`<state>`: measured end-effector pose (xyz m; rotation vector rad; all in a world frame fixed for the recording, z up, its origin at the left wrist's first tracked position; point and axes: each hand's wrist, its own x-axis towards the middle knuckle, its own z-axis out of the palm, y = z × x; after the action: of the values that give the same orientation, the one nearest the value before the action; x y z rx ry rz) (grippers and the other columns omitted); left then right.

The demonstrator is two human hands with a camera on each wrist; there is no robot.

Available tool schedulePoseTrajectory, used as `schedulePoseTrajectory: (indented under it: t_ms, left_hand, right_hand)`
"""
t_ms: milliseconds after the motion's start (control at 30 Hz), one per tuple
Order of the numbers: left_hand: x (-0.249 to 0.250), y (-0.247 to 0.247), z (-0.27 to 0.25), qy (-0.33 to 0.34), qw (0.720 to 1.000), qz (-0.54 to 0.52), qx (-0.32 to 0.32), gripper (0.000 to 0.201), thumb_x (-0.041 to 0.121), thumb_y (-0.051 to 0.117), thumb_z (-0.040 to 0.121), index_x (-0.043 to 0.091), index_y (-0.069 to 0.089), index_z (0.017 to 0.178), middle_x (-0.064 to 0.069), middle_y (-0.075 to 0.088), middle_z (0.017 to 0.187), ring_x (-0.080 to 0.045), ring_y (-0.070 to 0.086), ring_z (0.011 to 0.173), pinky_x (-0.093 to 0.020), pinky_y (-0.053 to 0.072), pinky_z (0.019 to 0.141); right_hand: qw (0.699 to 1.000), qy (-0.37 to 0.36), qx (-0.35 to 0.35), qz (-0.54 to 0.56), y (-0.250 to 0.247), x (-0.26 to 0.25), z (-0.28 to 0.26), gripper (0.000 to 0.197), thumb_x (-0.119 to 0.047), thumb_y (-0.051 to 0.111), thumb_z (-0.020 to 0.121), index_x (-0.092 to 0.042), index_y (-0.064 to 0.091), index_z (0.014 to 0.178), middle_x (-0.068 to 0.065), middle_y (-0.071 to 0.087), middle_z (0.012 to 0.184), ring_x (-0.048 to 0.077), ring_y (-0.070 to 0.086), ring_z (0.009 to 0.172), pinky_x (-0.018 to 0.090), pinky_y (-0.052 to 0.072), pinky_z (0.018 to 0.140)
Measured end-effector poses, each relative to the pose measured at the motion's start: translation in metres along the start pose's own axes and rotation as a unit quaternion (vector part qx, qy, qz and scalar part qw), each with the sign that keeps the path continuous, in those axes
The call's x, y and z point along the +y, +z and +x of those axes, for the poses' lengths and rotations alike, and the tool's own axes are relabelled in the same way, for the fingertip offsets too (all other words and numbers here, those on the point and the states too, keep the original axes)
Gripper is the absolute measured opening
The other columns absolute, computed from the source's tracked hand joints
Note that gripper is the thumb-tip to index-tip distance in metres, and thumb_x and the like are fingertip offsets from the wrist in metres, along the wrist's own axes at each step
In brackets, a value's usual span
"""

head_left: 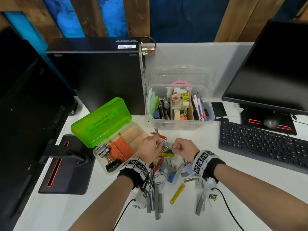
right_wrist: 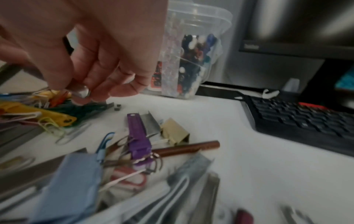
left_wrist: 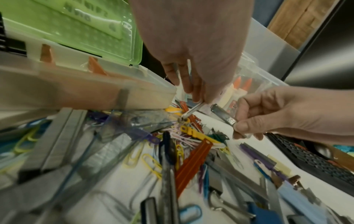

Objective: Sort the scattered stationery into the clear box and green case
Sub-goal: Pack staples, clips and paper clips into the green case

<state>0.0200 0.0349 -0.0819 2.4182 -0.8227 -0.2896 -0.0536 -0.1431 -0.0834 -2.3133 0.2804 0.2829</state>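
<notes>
The green case (head_left: 103, 124) lies open at the left, with black binder clips and orange dividers in its clear tray (left_wrist: 91, 92). Behind the pile stands the clear box (head_left: 179, 105), lid off and packed with pens, tape and notes. Scattered stationery (head_left: 166, 167) covers the white desk: paper clips, staple strips, binder clips, and red and yellow plastic fasteners. My left hand (head_left: 157, 144) hovers over the pile's far end and pinches a thin silver strip (left_wrist: 193, 109). Just to its right, my right hand (head_left: 175, 148) pinches a short dark metal strip (left_wrist: 223, 115) above the pile.
A black keyboard (head_left: 263, 144) lies to the right under a monitor (head_left: 275, 67). A black computer tower (head_left: 100, 72) stands behind the green case. A second monitor and its stand base (head_left: 66, 164) fill the left side. Bare white desk (head_left: 241, 205) shows at the front right.
</notes>
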Motion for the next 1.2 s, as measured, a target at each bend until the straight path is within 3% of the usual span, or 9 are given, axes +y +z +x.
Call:
schedulePoseTrajectory:
  t_ms: [167, 267, 333, 433, 533, 767, 900, 1067, 1200]
  left_hand:
    - [0.010, -0.008, 0.004, -0.013, 1.000, -0.006, -0.011, 0.007, 0.017, 0.056, 0.092, 0.018, 0.051, 0.097, 0.004, 0.067, 0.085, -0.014, 0.063, 0.078, -0.028, 0.050, 0.067]
    - [0.014, -0.010, 0.007, 0.000, 1.000, -0.012, -0.022, 0.031, 0.010, 0.053, 0.092, 0.020, 0.042, 0.119, 0.007, 0.062, 0.079, -0.013, 0.058, 0.068, -0.023, 0.037, 0.057]
    - [0.016, -0.009, 0.012, 0.003, 0.999, 0.008, -0.032, 0.038, 0.008, 0.051, 0.092, 0.019, 0.045, 0.128, 0.002, 0.065, 0.082, -0.015, 0.059, 0.071, -0.022, 0.035, 0.058]
    - [0.016, -0.010, 0.021, -0.026, 0.999, 0.019, -0.043, 0.025, 0.009, 0.049, 0.093, 0.017, 0.059, 0.114, -0.003, 0.067, 0.097, -0.020, 0.062, 0.087, -0.023, 0.040, 0.068]
    - [0.018, -0.013, 0.027, -0.036, 0.998, 0.015, -0.055, 0.017, 0.008, 0.046, 0.093, 0.016, 0.050, 0.107, -0.006, 0.065, 0.092, -0.023, 0.062, 0.081, -0.028, 0.041, 0.062]
    - [0.012, -0.016, 0.039, -0.086, 0.994, 0.058, -0.029, 0.016, 0.021, 0.030, 0.101, 0.010, 0.041, 0.099, -0.011, 0.060, 0.084, -0.031, 0.060, 0.075, -0.038, 0.045, 0.063]
    - [0.003, -0.020, 0.032, -0.086, 0.983, 0.157, -0.029, 0.018, 0.024, 0.037, 0.097, 0.012, 0.048, 0.105, -0.008, 0.061, 0.093, -0.028, 0.063, 0.081, -0.037, 0.053, 0.068]
    - [0.008, -0.010, 0.031, -0.118, 0.971, 0.188, -0.089, 0.028, 0.033, 0.042, 0.097, 0.015, 0.059, 0.110, -0.006, 0.067, 0.101, -0.026, 0.064, 0.093, -0.036, 0.055, 0.077]
    - [0.017, 0.002, 0.036, -0.118, 0.958, 0.234, -0.115, 0.031, 0.035, 0.043, 0.098, 0.013, 0.058, 0.114, -0.007, 0.065, 0.109, -0.027, 0.063, 0.099, -0.033, 0.049, 0.074]
  right_hand:
    - [0.998, 0.033, -0.011, 0.055, -0.001, -0.002, -0.001, 0.043, -0.007, 0.062, 0.087, -0.023, 0.055, 0.127, -0.007, 0.057, 0.071, 0.012, 0.056, 0.071, 0.023, 0.046, 0.075]
    - [0.995, 0.051, -0.027, 0.085, -0.001, -0.007, -0.003, 0.036, -0.002, 0.053, 0.091, -0.021, 0.058, 0.121, -0.003, 0.055, 0.068, 0.012, 0.055, 0.058, 0.019, 0.048, 0.061]
    - [0.993, 0.067, -0.038, 0.090, -0.001, -0.011, -0.002, 0.029, -0.001, 0.049, 0.092, -0.020, 0.055, 0.113, 0.000, 0.057, 0.067, 0.020, 0.061, 0.062, 0.027, 0.054, 0.068]
    - [0.988, 0.097, -0.046, 0.112, -0.001, -0.020, 0.000, 0.019, -0.001, 0.047, 0.093, -0.016, 0.046, 0.104, 0.005, 0.056, 0.074, 0.031, 0.067, 0.076, 0.042, 0.057, 0.080]
    - [0.979, 0.116, -0.039, 0.163, -0.004, -0.030, 0.002, 0.018, 0.000, 0.052, 0.092, -0.011, 0.042, 0.102, 0.010, 0.058, 0.088, 0.035, 0.069, 0.081, 0.046, 0.056, 0.081]
    - [0.957, 0.141, -0.064, 0.244, -0.011, -0.034, 0.002, 0.044, 0.010, 0.045, 0.087, -0.015, 0.036, 0.121, 0.017, 0.064, 0.078, 0.040, 0.067, 0.074, 0.051, 0.057, 0.080]
    - [0.942, 0.183, -0.017, 0.282, -0.011, -0.027, -0.001, 0.031, 0.005, 0.046, 0.089, -0.013, 0.036, 0.113, 0.018, 0.060, 0.075, 0.035, 0.065, 0.062, 0.053, 0.057, 0.074]
    - [0.944, 0.220, 0.039, 0.242, -0.007, -0.028, 0.000, 0.016, -0.008, 0.033, 0.094, -0.013, 0.035, 0.108, 0.013, 0.053, 0.071, 0.026, 0.054, 0.049, 0.029, 0.047, 0.046]
    - [0.967, 0.190, 0.034, 0.168, 0.002, -0.025, 0.004, 0.010, -0.014, 0.034, 0.096, -0.012, 0.040, 0.104, 0.000, 0.042, 0.068, 0.014, 0.039, 0.057, 0.025, 0.029, 0.052]
